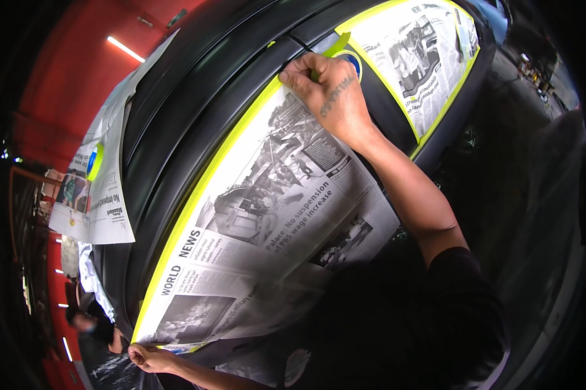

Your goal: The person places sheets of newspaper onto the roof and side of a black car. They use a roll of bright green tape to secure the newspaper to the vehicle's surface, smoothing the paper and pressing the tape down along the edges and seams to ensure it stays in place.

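A newspaper sheet (273,214) lies over a car's side window, its long upper edge lined with yellow masking tape (195,192). My right hand (332,97) is closed at the upper end of this strip, thumb and fingers pinched on the tape. Partly hidden behind that hand is a tape roll with a blue core (353,63); a loose yellow piece sticks up beside it. At the lower left corner of the sheet, my left hand (151,359) pinches the other end of the taped edge. Fingertip detail there is small.
A second window (423,65) at the upper right is papered and edged with yellow tape. On the car roof at left hangs another newspaper (104,175) with a yellow tape roll (95,162) on it. Another person (88,325) stands at the lower left. Black car trim (195,110) curves above the window.
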`<control>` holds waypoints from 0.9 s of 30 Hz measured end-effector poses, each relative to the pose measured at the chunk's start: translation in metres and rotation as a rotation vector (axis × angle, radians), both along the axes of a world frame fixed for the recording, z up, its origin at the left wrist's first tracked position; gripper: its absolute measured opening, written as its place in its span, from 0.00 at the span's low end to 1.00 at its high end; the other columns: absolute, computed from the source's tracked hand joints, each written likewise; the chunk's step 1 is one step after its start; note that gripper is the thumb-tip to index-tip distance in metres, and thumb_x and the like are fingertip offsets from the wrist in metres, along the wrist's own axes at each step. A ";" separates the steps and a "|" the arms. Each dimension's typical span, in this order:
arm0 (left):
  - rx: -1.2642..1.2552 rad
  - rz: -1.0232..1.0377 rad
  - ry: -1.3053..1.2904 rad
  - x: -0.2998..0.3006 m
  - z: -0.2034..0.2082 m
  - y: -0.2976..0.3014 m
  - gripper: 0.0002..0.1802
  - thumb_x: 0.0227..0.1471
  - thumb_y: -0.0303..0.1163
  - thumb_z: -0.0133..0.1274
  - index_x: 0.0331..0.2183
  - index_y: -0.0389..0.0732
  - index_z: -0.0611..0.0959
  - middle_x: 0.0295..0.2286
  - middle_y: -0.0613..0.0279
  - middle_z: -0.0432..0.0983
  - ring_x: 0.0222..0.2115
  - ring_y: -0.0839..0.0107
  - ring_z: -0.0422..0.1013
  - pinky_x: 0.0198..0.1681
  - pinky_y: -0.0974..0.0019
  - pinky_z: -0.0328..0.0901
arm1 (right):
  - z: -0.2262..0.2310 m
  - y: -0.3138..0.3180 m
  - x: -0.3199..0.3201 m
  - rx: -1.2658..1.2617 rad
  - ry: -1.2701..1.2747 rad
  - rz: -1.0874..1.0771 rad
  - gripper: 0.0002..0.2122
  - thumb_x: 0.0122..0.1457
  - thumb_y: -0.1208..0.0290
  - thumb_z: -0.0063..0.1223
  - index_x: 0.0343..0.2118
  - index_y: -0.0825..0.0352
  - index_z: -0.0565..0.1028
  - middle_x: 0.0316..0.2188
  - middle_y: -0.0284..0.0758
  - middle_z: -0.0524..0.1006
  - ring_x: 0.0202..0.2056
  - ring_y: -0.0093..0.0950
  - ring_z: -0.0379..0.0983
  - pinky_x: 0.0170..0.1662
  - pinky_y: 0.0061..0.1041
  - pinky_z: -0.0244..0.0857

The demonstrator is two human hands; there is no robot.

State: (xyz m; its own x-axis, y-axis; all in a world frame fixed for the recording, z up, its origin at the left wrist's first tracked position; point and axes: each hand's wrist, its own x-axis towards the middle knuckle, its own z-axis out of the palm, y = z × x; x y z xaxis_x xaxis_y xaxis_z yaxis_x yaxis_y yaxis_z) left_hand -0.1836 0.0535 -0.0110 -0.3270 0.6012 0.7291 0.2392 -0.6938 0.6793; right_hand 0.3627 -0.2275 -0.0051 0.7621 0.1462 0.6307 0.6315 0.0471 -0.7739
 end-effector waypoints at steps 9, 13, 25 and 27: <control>-0.032 0.069 -0.090 -0.034 -0.015 0.031 0.11 0.64 0.33 0.59 0.40 0.33 0.84 0.35 0.65 0.79 0.35 0.76 0.71 0.36 0.70 0.60 | 0.005 -0.001 -0.002 -0.009 0.018 -0.003 0.08 0.60 0.72 0.64 0.33 0.74 0.83 0.22 0.46 0.81 0.24 0.35 0.81 0.33 0.32 0.73; -0.054 0.100 -0.040 -0.042 -0.017 0.035 0.18 0.65 0.36 0.56 0.44 0.28 0.85 0.40 0.57 0.83 0.38 0.70 0.76 0.43 0.66 0.69 | 0.007 -0.001 -0.001 -0.031 0.016 -0.002 0.08 0.60 0.72 0.64 0.33 0.74 0.83 0.22 0.46 0.81 0.23 0.35 0.81 0.33 0.32 0.73; 0.073 0.076 0.057 -0.066 -0.030 0.056 0.07 0.62 0.31 0.61 0.39 0.37 0.84 0.32 0.71 0.77 0.26 0.83 0.63 0.26 0.74 0.51 | 0.003 0.002 0.002 -0.020 -0.022 -0.009 0.07 0.61 0.72 0.66 0.34 0.73 0.84 0.18 0.32 0.77 0.21 0.15 0.70 0.27 0.22 0.66; 0.089 0.066 0.117 -0.072 -0.033 0.061 0.08 0.62 0.31 0.61 0.39 0.37 0.84 0.33 0.71 0.77 0.27 0.82 0.64 0.27 0.74 0.52 | 0.003 0.001 0.003 -0.021 -0.028 -0.014 0.07 0.61 0.73 0.66 0.34 0.73 0.84 0.17 0.32 0.77 0.21 0.15 0.70 0.27 0.22 0.66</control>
State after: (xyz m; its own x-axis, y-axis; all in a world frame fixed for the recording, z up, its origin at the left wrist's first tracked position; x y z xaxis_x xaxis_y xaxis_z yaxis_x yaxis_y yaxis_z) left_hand -0.2559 0.1150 -0.0443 -0.2736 0.5122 0.8141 0.3597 -0.7305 0.5805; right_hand 0.3657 -0.2261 -0.0020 0.7464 0.1487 0.6487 0.6533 0.0222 -0.7568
